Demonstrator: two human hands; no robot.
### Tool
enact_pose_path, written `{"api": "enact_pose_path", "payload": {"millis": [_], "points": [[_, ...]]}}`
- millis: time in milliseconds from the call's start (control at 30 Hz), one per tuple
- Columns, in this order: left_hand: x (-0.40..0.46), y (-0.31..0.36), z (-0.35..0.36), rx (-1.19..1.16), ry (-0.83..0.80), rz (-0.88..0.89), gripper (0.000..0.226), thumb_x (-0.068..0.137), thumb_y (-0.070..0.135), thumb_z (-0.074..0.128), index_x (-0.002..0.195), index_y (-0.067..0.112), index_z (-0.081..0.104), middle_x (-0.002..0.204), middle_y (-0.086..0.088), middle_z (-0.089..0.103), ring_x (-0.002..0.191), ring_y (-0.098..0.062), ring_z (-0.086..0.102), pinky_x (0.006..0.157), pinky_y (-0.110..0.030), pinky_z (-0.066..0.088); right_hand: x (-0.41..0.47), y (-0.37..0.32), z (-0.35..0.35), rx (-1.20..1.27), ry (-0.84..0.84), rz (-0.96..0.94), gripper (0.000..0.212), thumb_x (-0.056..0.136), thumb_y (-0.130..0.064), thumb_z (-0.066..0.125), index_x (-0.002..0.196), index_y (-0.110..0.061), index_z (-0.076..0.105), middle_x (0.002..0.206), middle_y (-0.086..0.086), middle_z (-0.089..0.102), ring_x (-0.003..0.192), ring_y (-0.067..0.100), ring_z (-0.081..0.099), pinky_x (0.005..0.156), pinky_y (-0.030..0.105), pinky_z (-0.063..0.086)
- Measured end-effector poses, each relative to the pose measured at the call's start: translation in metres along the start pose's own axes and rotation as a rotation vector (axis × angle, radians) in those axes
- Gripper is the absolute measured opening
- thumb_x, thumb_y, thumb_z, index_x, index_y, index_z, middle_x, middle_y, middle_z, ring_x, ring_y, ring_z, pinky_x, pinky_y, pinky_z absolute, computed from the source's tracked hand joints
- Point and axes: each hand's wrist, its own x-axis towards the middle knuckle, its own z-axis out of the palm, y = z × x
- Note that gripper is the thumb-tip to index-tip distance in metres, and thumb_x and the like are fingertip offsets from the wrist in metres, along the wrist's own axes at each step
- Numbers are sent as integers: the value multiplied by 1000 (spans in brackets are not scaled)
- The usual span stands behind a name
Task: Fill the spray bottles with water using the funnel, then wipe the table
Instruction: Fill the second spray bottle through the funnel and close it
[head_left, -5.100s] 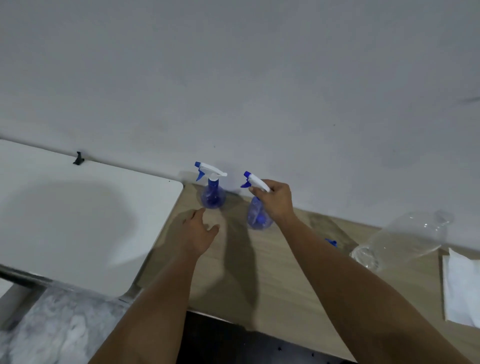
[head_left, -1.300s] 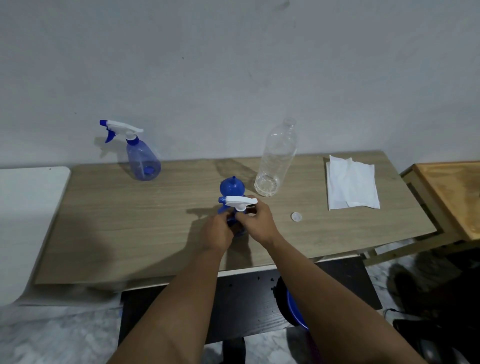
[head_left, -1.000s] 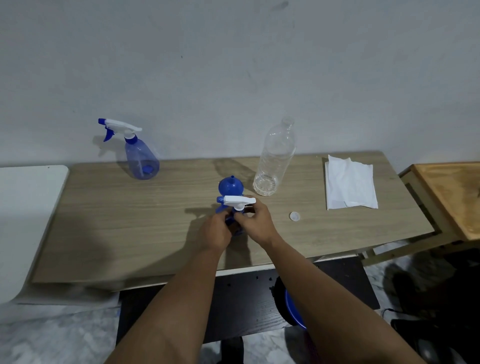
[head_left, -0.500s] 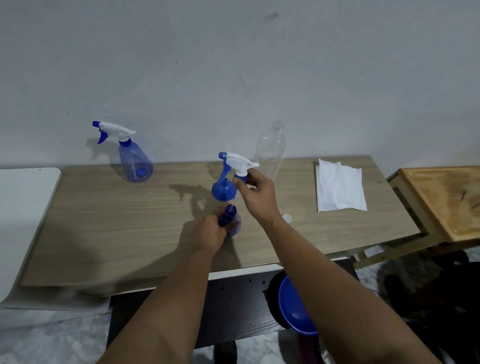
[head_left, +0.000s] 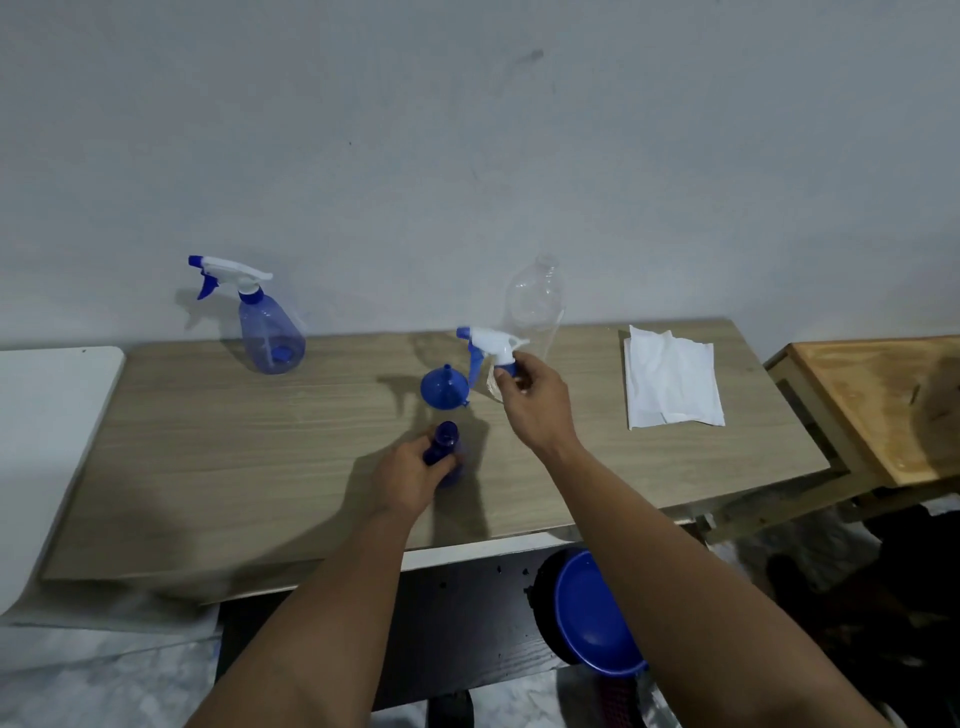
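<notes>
Head view: a pale wood-grain desk against a plain wall. The left hand wraps round the neck of a translucent blue bottle, open at the top, standing near the middle of the desk toward its front edge. The right hand pinches a white-and-blue trigger sprayer head, lifted clear above the desk. Between the two hands sits a round blue funnel. A capped spray bottle stands by the back left corner. A clear plastic bottle rises behind the right hand; crumpled white tissue lies toward the right edge.
</notes>
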Motion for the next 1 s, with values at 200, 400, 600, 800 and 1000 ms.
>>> {"api": "enact_pose_path", "payload": {"millis": [200,400,600,800,1000], "points": [[-2,-8,-1,-69,33,75,52,70,61,70,115,33,67,98,9,74,91,-16,68,86,-40,54,-16,74,22,-287,-189,269,17,95,-31,62,91,-17,70,89,7,74,88,32,70,77,37,52],[-4,-3,-6,-35,38,108,44,81,42,76,122,32,65,107,11,71,97,-12,65,89,-33,51,-19,96,32,-431,-269,383,34,96,-46,60,118,-23,72,111,7,75,108,33,69,91,39,54],[-4,-3,-9,8,19,105,46,81,44,75,124,33,63,110,12,71,98,-13,65,90,-33,51,-18,87,34,-637,-239,337,34,100,-50,53,124,-27,65,121,4,67,118,32,61,97,47,44],[-1,-6,-13,-13,32,93,46,80,40,76,123,25,66,114,7,70,103,-15,65,92,-35,50,-9,52,35,-686,-121,91,37,100,-29,55,134,-22,65,129,5,65,122,31,58,98,47,50],[5,-13,-14,-61,28,60,46,82,35,75,125,23,66,122,6,70,110,-15,65,93,-32,51,45,6,64,-549,-308,33,46,95,-26,61,140,-17,57,135,10,62,116,31,64,93,45,57]]}}
